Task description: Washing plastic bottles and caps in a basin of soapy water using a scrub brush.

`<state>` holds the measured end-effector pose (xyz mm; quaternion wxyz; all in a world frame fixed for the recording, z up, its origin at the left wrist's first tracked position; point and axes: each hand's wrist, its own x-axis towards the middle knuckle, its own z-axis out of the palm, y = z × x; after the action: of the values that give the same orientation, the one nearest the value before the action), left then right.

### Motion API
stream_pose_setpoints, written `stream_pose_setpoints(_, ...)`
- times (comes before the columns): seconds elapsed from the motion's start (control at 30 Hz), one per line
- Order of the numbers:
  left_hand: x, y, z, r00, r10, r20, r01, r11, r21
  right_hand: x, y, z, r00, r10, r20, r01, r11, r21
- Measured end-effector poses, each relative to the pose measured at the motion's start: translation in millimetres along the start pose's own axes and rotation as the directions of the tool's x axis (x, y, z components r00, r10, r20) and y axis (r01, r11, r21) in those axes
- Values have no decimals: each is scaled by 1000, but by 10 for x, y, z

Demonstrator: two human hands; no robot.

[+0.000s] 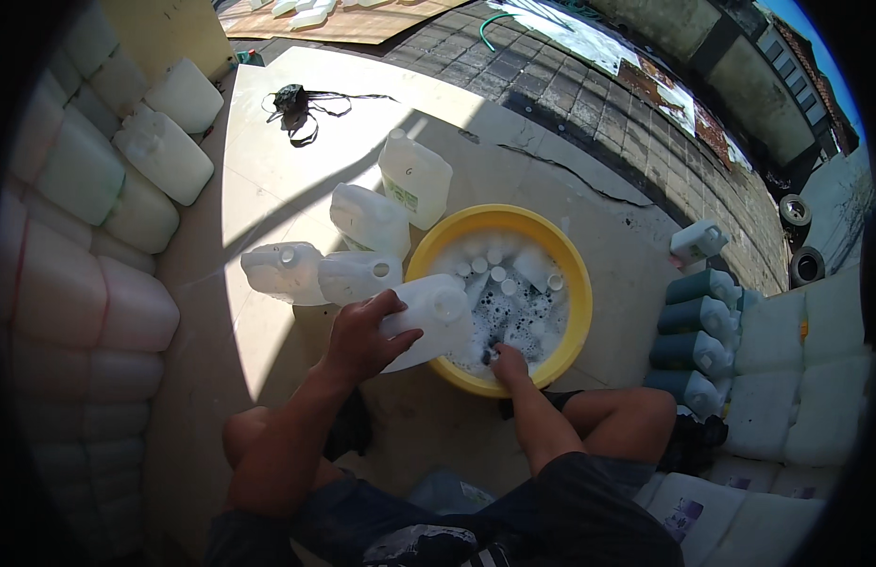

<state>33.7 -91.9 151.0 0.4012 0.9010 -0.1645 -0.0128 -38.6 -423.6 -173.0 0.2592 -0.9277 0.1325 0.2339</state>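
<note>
Dark top; short, loose sleeves (603, 506) at lower edge, left and right of centre. Pale grey print (421, 542) and white stripes (495, 556) on dark clothing, bottom centre. Shorts (357, 515) dark blue. Left hand (374, 333), right hand (510, 365), forearms (542, 416) and knees (653, 420) bare.

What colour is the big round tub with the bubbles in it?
The tub is yellow; it shows best in the head view.
</note>
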Motion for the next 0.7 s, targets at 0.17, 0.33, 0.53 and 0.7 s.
stream_pose_setpoints(0.17,3,8,57,1000,-18,-16,18,999,-31,-86,-337,-715,990,107,97,-136,459,878)
stream_pose_setpoints(0.33,-21,56,148,997,-32,-67,35,999,39,-637,-1361,-1872,943,-255,-214,204,-65,977)
stream_pose_setpoints(0.53,-16,151,325,978,-113,-176,112,994,-18,-1240,-2504,-1814,704,-411,-580,707,323,629)
stream_pose_setpoints(0.7,-63,246,317,976,-204,-74,200,978,-52,-1012,-2896,-1642,436,-419,-797,812,564,148)
